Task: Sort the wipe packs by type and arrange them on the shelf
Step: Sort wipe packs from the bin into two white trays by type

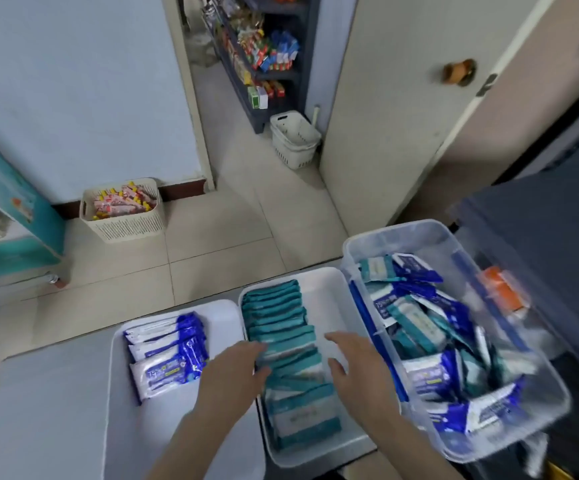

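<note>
A row of teal wipe packs point(281, 327) stands in the middle white tray point(329, 289). My left hand point(232, 372) rests against the row's left side with straight fingers. My right hand point(353, 362) lies flat on the tray's right side, next to the row. Neither hand grips a pack. Several blue and white wipe packs point(170, 351) lie in the left white tray point(118, 393). A clear plastic bin point(402, 233) on the right holds a mixed heap of blue and teal packs point(433, 327).
The trays stand on a grey surface point(38, 393) above a tiled floor. A cream basket of red and yellow packets point(121, 209) sits by the wall. A dark shelf with goods point(263, 53) and a white basket point(295, 140) stand past the doorway. A dark unit point(540, 237) is at right.
</note>
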`<state>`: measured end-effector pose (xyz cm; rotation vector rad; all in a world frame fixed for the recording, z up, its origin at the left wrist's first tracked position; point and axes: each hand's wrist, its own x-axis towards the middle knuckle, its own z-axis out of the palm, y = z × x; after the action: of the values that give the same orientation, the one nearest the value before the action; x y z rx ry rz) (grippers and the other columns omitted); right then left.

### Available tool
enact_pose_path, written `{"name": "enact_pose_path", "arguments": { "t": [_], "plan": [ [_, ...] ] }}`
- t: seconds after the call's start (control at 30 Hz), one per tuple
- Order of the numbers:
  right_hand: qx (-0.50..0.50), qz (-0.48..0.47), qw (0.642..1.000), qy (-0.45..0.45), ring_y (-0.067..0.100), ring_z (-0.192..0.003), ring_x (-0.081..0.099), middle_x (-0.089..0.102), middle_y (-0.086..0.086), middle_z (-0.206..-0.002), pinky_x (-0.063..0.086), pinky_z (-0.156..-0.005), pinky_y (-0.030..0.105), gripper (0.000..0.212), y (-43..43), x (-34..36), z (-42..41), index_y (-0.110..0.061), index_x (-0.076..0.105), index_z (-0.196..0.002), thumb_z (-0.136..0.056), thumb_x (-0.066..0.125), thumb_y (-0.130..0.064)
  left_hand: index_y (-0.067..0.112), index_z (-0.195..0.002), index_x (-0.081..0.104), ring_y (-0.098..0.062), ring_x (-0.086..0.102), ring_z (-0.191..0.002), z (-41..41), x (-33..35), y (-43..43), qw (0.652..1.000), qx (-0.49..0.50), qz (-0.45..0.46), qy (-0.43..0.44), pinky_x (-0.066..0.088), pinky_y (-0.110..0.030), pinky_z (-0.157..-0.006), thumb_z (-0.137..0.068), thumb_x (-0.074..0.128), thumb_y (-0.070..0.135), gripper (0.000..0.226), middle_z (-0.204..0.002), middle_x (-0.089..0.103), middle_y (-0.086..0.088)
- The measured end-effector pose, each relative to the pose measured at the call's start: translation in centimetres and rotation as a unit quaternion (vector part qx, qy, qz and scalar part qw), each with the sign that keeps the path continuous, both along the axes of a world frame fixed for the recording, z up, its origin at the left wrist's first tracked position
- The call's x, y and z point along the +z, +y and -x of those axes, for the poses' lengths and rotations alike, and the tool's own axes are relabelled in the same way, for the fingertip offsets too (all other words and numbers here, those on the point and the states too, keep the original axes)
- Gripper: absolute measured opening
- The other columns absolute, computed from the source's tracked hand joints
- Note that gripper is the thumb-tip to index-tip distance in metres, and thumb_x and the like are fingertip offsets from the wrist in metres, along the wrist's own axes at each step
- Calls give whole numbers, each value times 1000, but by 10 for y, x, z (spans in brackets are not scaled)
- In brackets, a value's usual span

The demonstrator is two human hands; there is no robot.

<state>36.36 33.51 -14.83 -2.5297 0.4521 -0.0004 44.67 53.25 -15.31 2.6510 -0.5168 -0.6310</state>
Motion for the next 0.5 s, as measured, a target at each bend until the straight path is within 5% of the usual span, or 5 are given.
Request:
{"name": "enact_pose_path", "arguments": {
  "t": [0.23, 0.37, 0.5],
  "plan": [
    [-101, 13, 994, 44, 14, -113, 55, 61, -8, -123, 44, -89, 26, 35, -121, -8, 52, -25, 60, -121, -89, 56, -11, 38, -133, 49, -6, 49, -121, 28, 16, -92, 998, -32, 45, 26, 38, -22, -99, -96, 46, 39, 36, -136, 51, 16],
    [-28, 121, 979, 163, 15, -119, 47, 53, -7, -130, 45, -90, 27, 37, -177, -33, 57, -26, 53, -126, -90, 53, -16, 38, -135, 47, -5, 47, -123, 46, 14, -135, 996, -39, 51, 56, 37, -23, -103, -96, 47, 38, 38, -137, 49, 17],
    [82, 184, 960, 193, 18, -109, 50, 59, -5, -114, 41, -89, 29, 22, -197, -35, 45, -25, 59, -110, -91, 52, -19, 39, -133, 48, -6, 51, -118, 61, 17, -174, 997, -56, 32, 42, 40, -24, -98, -96, 46, 37, 37, -133, 51, 17]
  ]
}}
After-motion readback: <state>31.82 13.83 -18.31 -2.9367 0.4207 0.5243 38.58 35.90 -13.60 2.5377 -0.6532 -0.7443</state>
